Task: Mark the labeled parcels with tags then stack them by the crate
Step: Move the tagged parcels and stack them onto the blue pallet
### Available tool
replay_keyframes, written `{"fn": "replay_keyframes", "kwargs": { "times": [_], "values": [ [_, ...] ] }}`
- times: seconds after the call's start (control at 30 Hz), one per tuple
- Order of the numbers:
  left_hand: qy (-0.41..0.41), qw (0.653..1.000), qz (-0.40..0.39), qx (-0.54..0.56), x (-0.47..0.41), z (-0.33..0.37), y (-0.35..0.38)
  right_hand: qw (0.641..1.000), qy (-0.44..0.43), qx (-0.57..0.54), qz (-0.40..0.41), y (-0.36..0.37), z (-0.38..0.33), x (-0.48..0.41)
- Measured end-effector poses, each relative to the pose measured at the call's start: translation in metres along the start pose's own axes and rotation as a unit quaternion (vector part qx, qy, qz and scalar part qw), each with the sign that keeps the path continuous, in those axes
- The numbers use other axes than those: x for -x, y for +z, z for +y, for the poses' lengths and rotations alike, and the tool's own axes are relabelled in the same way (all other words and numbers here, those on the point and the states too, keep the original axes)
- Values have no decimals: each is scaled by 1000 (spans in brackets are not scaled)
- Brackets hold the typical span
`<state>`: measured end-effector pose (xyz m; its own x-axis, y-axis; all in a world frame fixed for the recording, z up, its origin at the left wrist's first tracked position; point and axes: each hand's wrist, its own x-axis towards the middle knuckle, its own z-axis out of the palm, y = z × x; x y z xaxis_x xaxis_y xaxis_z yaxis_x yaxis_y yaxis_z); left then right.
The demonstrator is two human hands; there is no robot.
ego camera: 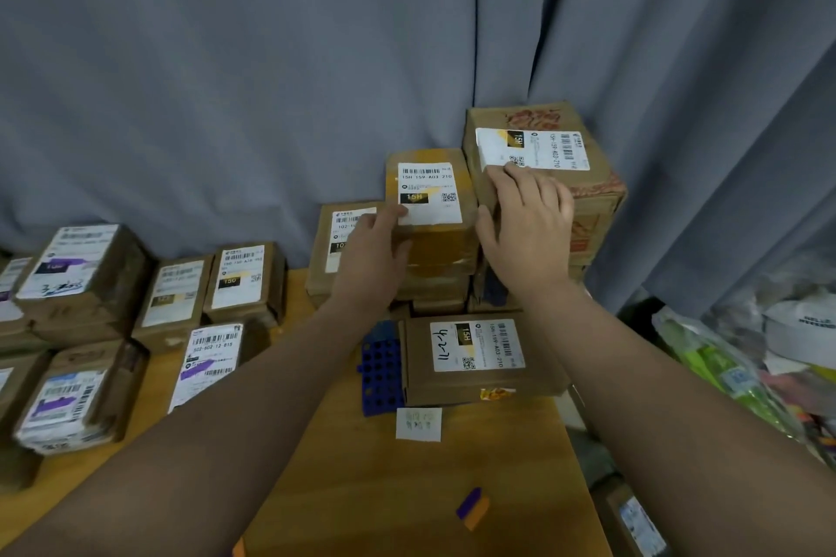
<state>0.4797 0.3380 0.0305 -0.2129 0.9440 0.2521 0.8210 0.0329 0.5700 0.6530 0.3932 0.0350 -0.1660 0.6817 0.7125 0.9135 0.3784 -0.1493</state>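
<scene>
Left hand (372, 250) and right hand (530, 225) either side of taped parcel (435, 213)

Dim, soft focus, wide-angle bending at edges

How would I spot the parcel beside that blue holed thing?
Look at the wooden table, in front of the stacks by the curtain. The flat brown parcel lies right of the blue crate; unlike its neighbours, its white label carries black handwriting.
</scene>
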Motion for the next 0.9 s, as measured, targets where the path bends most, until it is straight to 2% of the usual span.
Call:
{"fn": "replay_keyframes", "kwargs": {
  "times": [0.13,0.4,0.57,0.63,0.77,0.9],
  "values": [
    [-11,998,1,65,-7,4,8,1000,5,-11,8,-1,1,-3],
    [-12,999,6,40,-19,6,8,999,-4,16,-40,-3,1,0],
    [-9,997,-53,62,-11,0,-1,997,-29,18,-67,-16,-15,1],
    [-6,997,-49,63,2,-6,-9,996,-58,-8,-66,-19,-32,7],
    [-56,995,-32,78,34,-30,-27,988,-101,-92,-76,-11,-80,29],
    [-72,996,-23,41,69,-78,-57,972,-128,-148,-131,6,-131,55]
  ]
}}
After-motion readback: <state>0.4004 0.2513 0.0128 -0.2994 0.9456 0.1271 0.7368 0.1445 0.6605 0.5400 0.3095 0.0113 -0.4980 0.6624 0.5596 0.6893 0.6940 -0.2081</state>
